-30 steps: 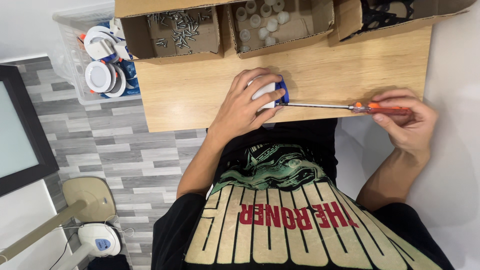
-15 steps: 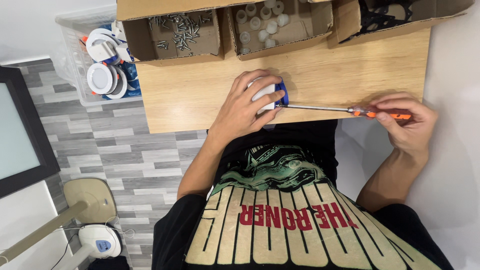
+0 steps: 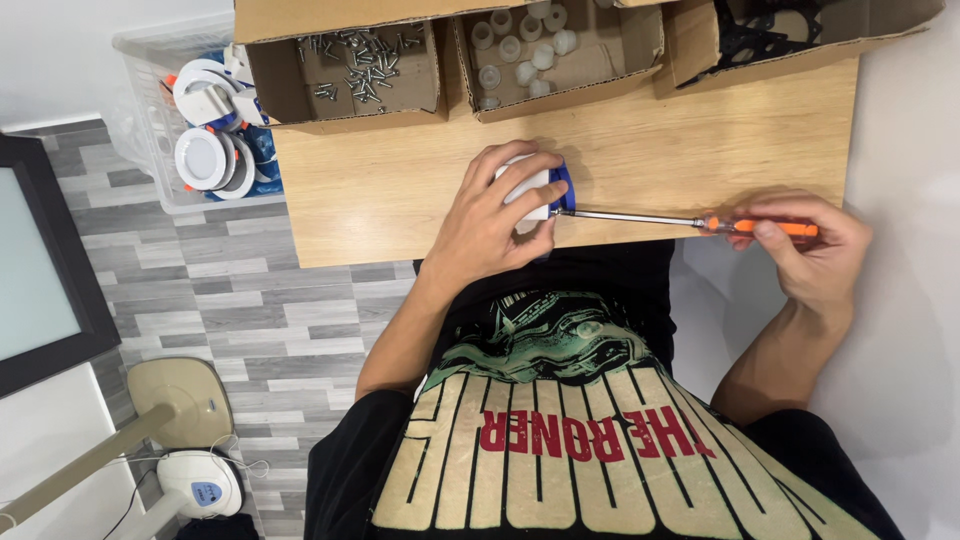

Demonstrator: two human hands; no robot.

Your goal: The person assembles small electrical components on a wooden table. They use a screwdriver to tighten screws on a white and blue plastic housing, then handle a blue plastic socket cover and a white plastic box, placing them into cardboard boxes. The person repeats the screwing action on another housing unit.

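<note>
At the table's near edge the left hand stays clamped on the white-and-blue fitting while the right hand, gripping the orange-handled screwdriver, has barely shifted, its tip remaining at the fitting, so driving seems ongoing.

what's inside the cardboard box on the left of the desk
The left cardboard box holds a loose pile of small metal screws on its brown bottom. Its near wall hides the front strip of the floor, so anything lying there cannot be seen.
</note>
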